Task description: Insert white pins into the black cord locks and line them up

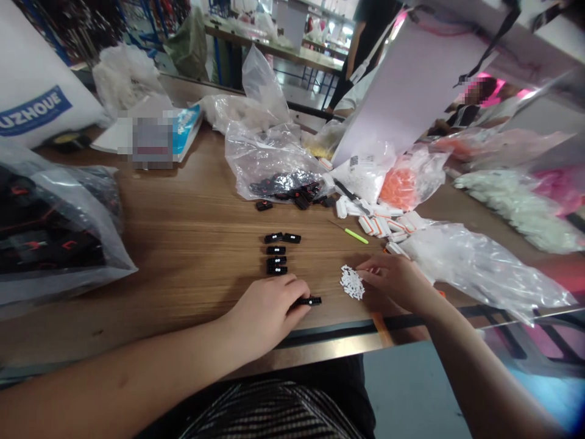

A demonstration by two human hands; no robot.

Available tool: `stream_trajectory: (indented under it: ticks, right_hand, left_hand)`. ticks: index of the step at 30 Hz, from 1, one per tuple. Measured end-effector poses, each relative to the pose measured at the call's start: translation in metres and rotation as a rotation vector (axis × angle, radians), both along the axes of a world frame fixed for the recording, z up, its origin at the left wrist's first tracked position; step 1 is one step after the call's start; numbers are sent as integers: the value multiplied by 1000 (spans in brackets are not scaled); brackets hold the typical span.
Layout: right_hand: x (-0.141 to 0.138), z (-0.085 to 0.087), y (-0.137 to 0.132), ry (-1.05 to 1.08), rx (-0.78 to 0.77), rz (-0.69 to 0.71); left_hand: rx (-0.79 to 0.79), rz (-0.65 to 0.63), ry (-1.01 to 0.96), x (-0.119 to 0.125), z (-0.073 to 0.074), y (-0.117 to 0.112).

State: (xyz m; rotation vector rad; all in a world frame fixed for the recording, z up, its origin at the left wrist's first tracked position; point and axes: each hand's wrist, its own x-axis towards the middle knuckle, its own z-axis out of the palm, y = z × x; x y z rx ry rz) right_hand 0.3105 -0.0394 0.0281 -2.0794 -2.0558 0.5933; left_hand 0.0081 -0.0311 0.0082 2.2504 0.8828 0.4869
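My left hand [269, 308] rests on the wooden table [183, 244] near its front edge, fingers closed on a small black connector [311, 300]. Just beyond it several more black connectors [276, 255] lie in a short column. My right hand [393, 279] lies on the table to the right, fingertips curled at a small pile of tiny white pieces [351, 283]; whether it holds one I cannot make out. A thin green-handled tool [355, 235] lies further back.
A clear bag spilling black connectors [278, 164] sits mid-table. White and orange parts [384, 219] and more clear bags [475, 262] crowd the right. A large bag of black parts [50, 225] fills the left. A person stands behind the far table.
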Motion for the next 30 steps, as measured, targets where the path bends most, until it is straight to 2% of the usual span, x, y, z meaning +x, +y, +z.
stream_trajectory:
  ticks: [7, 12, 19, 27, 30]
  right_hand:
    - [2, 4, 8, -195, 107, 127]
    - [10, 7, 13, -192, 153, 213]
    - [11, 7, 5, -139, 116, 63]
    - [9, -7, 0, -190, 110, -82]
    - [3, -5, 0, -145, 102, -130]
  left_hand:
    - [-10, 1, -3, -2, -1, -1]
    - [-25, -3, -4, -1, -1, -1]
    - [-24, -3, -7, -1, -1, 0]
    - [-13, -2, -5, -1, -2, -1]
    - [-18, 0, -8, -1, -1, 0]
